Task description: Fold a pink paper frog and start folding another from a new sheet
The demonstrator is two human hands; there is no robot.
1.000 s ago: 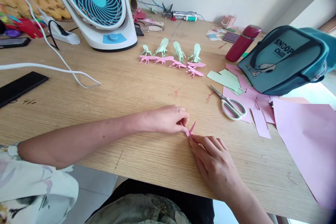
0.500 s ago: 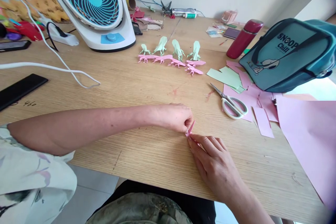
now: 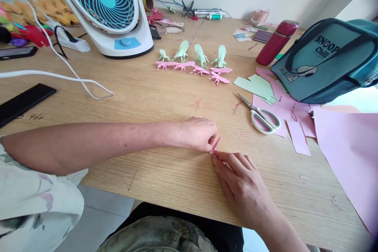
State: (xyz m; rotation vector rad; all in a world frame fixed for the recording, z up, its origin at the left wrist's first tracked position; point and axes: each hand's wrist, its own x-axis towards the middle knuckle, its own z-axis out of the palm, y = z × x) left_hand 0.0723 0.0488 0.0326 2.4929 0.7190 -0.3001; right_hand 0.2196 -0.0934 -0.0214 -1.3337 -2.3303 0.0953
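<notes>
A small folded piece of pink paper [image 3: 216, 143] is pinched between my two hands, just above the wooden table. My left hand [image 3: 202, 134] is curled, thumb and fingertips closed on its upper end. From the right, my right hand [image 3: 240, 175] pinches the lower end between thumb and index finger. One narrow pink point sticks up between the hands; the rest is covered by fingers. Farther back stand several green folded paper insects [image 3: 201, 55], with pink folded paper insects [image 3: 201, 70] in a row before them.
White-handled scissors [image 3: 262, 117] lie on pink paper scraps at right, near green paper strips [image 3: 254, 88]. A large pink sheet [image 3: 348, 153], a teal bag [image 3: 321, 63] and a red flask [image 3: 277, 43] occupy the right. A fan [image 3: 126, 43], white cable [image 3: 73, 79] and black phone-like slab [image 3: 26, 101] are at left.
Both hands keep their pinch on the pink paper and have barely moved. The whole view has shifted very slightly.
</notes>
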